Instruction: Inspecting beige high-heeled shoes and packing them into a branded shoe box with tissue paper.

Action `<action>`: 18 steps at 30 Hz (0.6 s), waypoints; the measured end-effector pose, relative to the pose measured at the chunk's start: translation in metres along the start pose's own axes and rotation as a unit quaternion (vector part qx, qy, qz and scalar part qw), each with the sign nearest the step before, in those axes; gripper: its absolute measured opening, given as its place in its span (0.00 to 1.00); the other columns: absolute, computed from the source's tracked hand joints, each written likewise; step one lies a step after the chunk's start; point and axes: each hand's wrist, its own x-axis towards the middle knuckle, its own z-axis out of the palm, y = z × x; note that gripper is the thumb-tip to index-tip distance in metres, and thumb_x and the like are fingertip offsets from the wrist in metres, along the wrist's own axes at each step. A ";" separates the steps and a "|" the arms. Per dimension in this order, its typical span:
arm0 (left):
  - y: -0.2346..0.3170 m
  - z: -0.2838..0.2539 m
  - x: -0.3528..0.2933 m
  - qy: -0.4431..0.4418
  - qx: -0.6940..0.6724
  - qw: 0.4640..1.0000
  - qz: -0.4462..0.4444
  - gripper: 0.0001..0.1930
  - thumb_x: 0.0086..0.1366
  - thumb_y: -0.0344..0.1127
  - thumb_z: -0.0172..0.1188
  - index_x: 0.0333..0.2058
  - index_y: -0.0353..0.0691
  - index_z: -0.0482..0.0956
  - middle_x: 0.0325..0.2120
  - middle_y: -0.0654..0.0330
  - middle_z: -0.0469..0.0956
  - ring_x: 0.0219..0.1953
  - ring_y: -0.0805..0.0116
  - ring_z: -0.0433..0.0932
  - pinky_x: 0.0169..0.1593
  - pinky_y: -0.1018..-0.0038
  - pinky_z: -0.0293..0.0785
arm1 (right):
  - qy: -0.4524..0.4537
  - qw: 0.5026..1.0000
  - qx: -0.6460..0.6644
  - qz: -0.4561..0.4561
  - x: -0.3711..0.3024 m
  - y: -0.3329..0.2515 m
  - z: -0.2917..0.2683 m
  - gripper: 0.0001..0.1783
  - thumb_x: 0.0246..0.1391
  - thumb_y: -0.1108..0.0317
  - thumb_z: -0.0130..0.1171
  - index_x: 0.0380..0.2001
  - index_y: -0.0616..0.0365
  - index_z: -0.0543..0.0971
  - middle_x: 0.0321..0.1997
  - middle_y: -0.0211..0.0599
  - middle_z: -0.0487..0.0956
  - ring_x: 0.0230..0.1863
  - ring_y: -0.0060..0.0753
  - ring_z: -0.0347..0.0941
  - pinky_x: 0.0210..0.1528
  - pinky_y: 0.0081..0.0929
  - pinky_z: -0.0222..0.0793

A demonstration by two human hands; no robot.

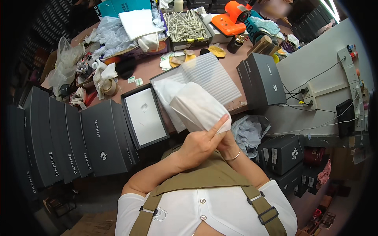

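A soft white pouch-like wrap (199, 106), cloth or thin paper, is held in front of my chest. My left hand (200, 144) grips its near end with curled fingers, the index finger stretched along its edge. Partly hidden behind the left one, my right hand (227, 141) holds the same end from the right. What may be inside the wrap does not show. Beneath it lie thin white tissue and a ribbed translucent foam sheet (212, 74), over an open grey box. Just left of that sits a box lid (145, 114) with its white inside facing up.
Dark grey shoeboxes (104, 137) stand in a row at left; others (260, 78) are at right on the bench and below it. A tray of pale sticks (185, 25), an orange tape dispenser (230, 21) and crumpled plastic line the back. Cables hang along the right wall.
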 end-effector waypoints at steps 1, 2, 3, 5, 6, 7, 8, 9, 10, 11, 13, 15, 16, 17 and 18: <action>-0.004 0.003 -0.001 0.013 0.007 1.000 -0.006 0.22 0.51 0.26 0.54 0.48 0.32 0.73 0.61 0.48 0.63 0.19 0.71 0.74 0.24 0.77 0.73 | -0.019 0.999 0.029 -0.010 -0.002 0.004 0.004 0.28 0.63 0.57 0.48 0.61 0.62 0.62 0.58 0.40 0.70 0.58 0.34 0.68 0.58 0.31 0.67; -0.003 0.001 -0.006 0.020 -0.006 1.000 -0.013 0.22 0.51 0.26 0.54 0.49 0.32 0.73 0.61 0.48 0.63 0.19 0.72 0.73 0.24 0.77 0.73 | -0.027 0.999 0.042 -0.006 -0.001 0.008 0.003 0.28 0.63 0.58 0.48 0.61 0.62 0.62 0.59 0.40 0.70 0.58 0.34 0.68 0.58 0.31 0.67; 0.001 -0.004 -0.008 0.031 -0.016 0.999 -0.016 0.23 0.51 0.26 0.53 0.49 0.32 0.73 0.60 0.49 0.64 0.18 0.73 0.73 0.24 0.78 0.73 | -0.037 0.998 0.046 -0.007 0.003 0.009 0.000 0.27 0.63 0.58 0.48 0.61 0.62 0.62 0.59 0.41 0.70 0.58 0.34 0.68 0.58 0.32 0.67; 0.003 -0.013 -0.003 0.027 0.006 1.000 -0.008 0.23 0.52 0.26 0.53 0.50 0.34 0.74 0.59 0.49 0.66 0.17 0.74 0.72 0.22 0.80 0.71 | -0.058 0.998 0.034 -0.002 0.025 0.010 -0.016 0.27 0.63 0.59 0.48 0.61 0.62 0.62 0.59 0.41 0.70 0.58 0.34 0.68 0.58 0.32 0.67; 0.001 -0.010 -0.002 0.004 0.012 1.000 -0.010 0.24 0.52 0.26 0.54 0.51 0.35 0.73 0.59 0.50 0.66 0.16 0.74 0.72 0.22 0.79 0.71 | -0.068 0.997 0.024 0.003 0.038 0.012 -0.027 0.27 0.63 0.59 0.48 0.61 0.62 0.62 0.59 0.41 0.69 0.58 0.34 0.68 0.58 0.32 0.67; -0.003 -0.003 0.000 -0.020 0.018 1.000 -0.012 0.24 0.52 0.26 0.54 0.51 0.35 0.73 0.59 0.50 0.67 0.16 0.73 0.72 0.21 0.79 0.71 | -0.081 0.997 0.013 0.008 0.050 0.012 -0.041 0.27 0.63 0.59 0.48 0.61 0.62 0.61 0.59 0.41 0.69 0.58 0.34 0.68 0.58 0.32 0.67; -0.006 0.003 0.000 -0.044 0.024 0.999 -0.015 0.25 0.52 0.26 0.55 0.52 0.35 0.73 0.59 0.50 0.67 0.15 0.72 0.72 0.20 0.78 0.71 | -0.089 0.996 0.001 0.013 0.059 0.013 -0.052 0.27 0.63 0.60 0.48 0.61 0.62 0.61 0.59 0.41 0.69 0.58 0.34 0.68 0.58 0.32 0.67; -0.009 0.005 0.000 -0.084 0.038 0.996 -0.021 0.26 0.53 0.27 0.55 0.53 0.36 0.72 0.58 0.50 0.67 0.18 0.73 0.73 0.22 0.77 0.73 | -0.097 0.995 -0.020 0.013 0.069 0.012 -0.060 0.27 0.63 0.60 0.48 0.62 0.62 0.61 0.59 0.41 0.69 0.58 0.34 0.68 0.58 0.32 0.67; -0.015 0.003 -0.001 -0.062 0.002 0.998 0.006 0.26 0.53 0.28 0.56 0.53 0.36 0.72 0.58 0.49 0.67 0.19 0.72 0.74 0.23 0.78 0.73 | -0.104 0.993 -0.056 0.008 0.077 0.011 -0.068 0.28 0.63 0.60 0.48 0.62 0.62 0.61 0.60 0.41 0.69 0.58 0.34 0.68 0.58 0.32 0.66; -0.022 -0.002 -0.003 -0.038 -0.034 0.998 0.033 0.26 0.53 0.29 0.57 0.54 0.36 0.72 0.58 0.48 0.67 0.20 0.71 0.74 0.25 0.79 0.74 | -0.110 0.988 -0.105 0.001 0.081 0.010 -0.075 0.28 0.63 0.61 0.48 0.62 0.62 0.61 0.60 0.41 0.69 0.58 0.34 0.68 0.58 0.32 0.66; -0.032 -0.005 -0.020 0.080 -0.109 0.991 -0.023 0.25 0.55 0.35 0.64 0.52 0.36 0.73 0.56 0.45 0.68 0.34 0.63 0.78 0.40 0.74 0.77 | -0.129 0.947 -0.293 -0.044 0.091 -0.010 -0.063 0.27 0.62 0.63 0.50 0.61 0.62 0.60 0.60 0.42 0.68 0.58 0.34 0.68 0.58 0.32 0.66; -0.028 -0.007 -0.029 0.369 -0.202 0.838 -0.349 0.35 0.59 0.51 0.63 0.59 0.38 0.63 0.59 0.48 0.63 0.63 0.53 0.59 0.64 0.61 0.56 | -0.148 0.884 -0.435 -0.085 0.100 -0.030 -0.046 0.26 0.62 0.66 0.49 0.61 0.62 0.60 0.60 0.42 0.68 0.57 0.33 0.67 0.57 0.31 0.68; -0.036 0.004 -0.032 0.385 -0.414 0.715 -0.412 0.36 0.60 0.54 0.60 0.60 0.39 0.61 0.59 0.50 0.63 0.63 0.54 0.59 0.64 0.61 0.56 | -0.165 0.852 -0.490 -0.081 0.100 -0.032 -0.038 0.26 0.60 0.66 0.52 0.59 0.62 0.63 0.58 0.42 0.69 0.56 0.34 0.68 0.56 0.32 0.69; -0.050 0.014 -0.036 0.382 -0.598 0.544 -0.448 0.37 0.61 0.56 0.58 0.61 0.40 0.59 0.60 0.51 0.63 0.63 0.55 0.59 0.64 0.61 0.56 | -0.181 0.816 -0.542 -0.084 0.101 -0.035 -0.029 0.25 0.59 0.67 0.54 0.58 0.62 0.65 0.57 0.42 0.70 0.55 0.36 0.69 0.54 0.34 0.69; -0.056 0.020 -0.036 0.362 -0.739 0.338 -0.456 0.38 0.62 0.58 0.56 0.62 0.41 0.58 0.60 0.53 0.63 0.63 0.56 0.59 0.64 0.61 0.56 | -0.244 0.690 -0.646 -0.219 0.102 -0.033 -0.008 0.25 0.53 0.65 0.58 0.54 0.62 0.69 0.55 0.46 0.71 0.54 0.42 0.70 0.53 0.40 0.68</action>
